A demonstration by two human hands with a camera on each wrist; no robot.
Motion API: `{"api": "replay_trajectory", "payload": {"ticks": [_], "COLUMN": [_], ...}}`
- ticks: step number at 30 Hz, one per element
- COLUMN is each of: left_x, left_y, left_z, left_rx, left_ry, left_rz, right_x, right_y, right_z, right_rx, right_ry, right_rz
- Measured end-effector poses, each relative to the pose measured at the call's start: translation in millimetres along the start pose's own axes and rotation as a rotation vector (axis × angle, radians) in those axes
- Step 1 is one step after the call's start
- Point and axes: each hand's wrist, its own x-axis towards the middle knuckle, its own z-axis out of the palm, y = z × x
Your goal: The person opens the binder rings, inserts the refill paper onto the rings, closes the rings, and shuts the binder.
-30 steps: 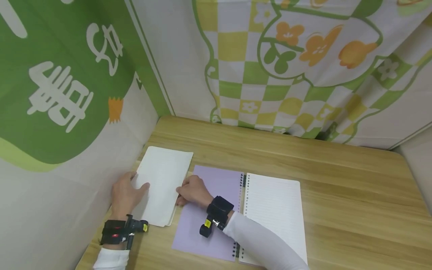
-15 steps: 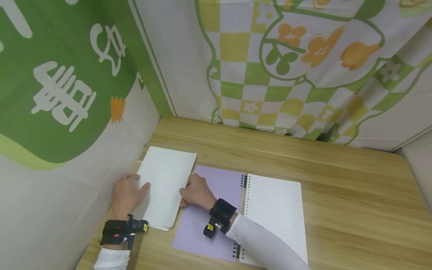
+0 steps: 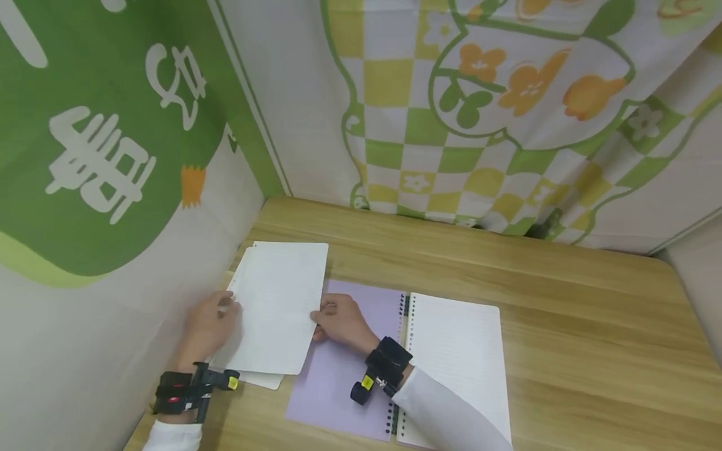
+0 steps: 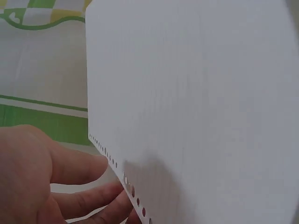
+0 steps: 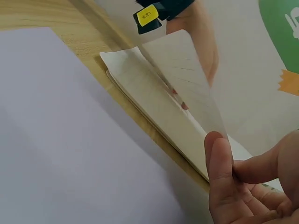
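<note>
A white loose-leaf sheet with punched holes along its left edge is raised above a stack of white paper. My right hand pinches its right edge between thumb and fingers, clearly so in the right wrist view. At the punched edge is my left hand, its thumb at the holes and its other fingers passing behind the sheet. From the right side, left fingertips show beneath the lifted paper. The stack lies flat on the table under it.
An opened ring binder lies right of the stack, with a purple cover and a lined white page block. My right forearm crosses over it. A fabric-covered wall stands close on the left; a patterned curtain hangs behind the wooden table.
The top sheet has lifted off the stack and shifted right, its corner now apart from the pages below. My right hand moved slightly right; the left fingers drew together at the punched edge.
</note>
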Motion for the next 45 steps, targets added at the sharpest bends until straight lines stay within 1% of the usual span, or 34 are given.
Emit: {"api": "replay_trajectory", "payload": {"ticks": [4,6,9,13,15,19,23,27,31,35,39,43,45], "left_x": [-0.4,-1.4,-4.6,-8.8,-10.9,-15.5,-20.9,-26.6,-30.9,-37.5,-45.8,-54.4,-59.0], "left_y": [2.6,5.4,11.5,21.2,27.6,44.9,65.1,85.5,103.6,117.9,128.8,137.6,140.7], "left_z": [-3.3,-3.0,0.8,12.5,19.9,37.7,56.4,75.2,95.5,115.2,131.5,145.5,150.9], "left_rx": [-0.087,-0.109,-0.137,-0.224,-0.284,-0.349,-0.4,-0.425,-0.432,-0.423,-0.42,-0.417,-0.404], "left_ry": [-0.079,-0.114,-0.156,-0.205,-0.225,-0.246,-0.274,-0.29,-0.305,-0.361,-0.417,-0.446,-0.456], "left_rz": [-0.013,-0.01,0.02,0.095,0.117,0.147,0.185,0.228,0.301,0.375,0.422,0.466,0.485], "right_x": [-8.7,-14.4,-24.6,-42.2,-52.0,-73.7,-96.3,-118.6,-141.7,-165.5,-185.7,-204.3,-213.0], "right_y": [1.9,4.4,9.0,13.0,14.2,17.0,23.2,29.9,34.7,42.5,53.9,65.2,69.8], "right_z": [-14.5,-23.2,-38.3,-62.3,-74.4,-99.3,-122.1,-142.8,-160.4,-175.0,-186.7,-196.7,-200.7], "right_rx": [0.017,0.021,0.025,-0.029,-0.072,-0.119,-0.104,-0.095,-0.061,-0.065,-0.049,-0.041,-0.065], "right_ry": [-0.021,-0.025,-0.017,0.019,0.046,0.099,0.154,0.208,0.243,0.297,0.326,0.315,0.316], "right_rz": [-0.012,-0.017,-0.015,-0.023,-0.042,-0.061,-0.017,0.041,0.086,0.131,0.183,0.186,0.164]}}
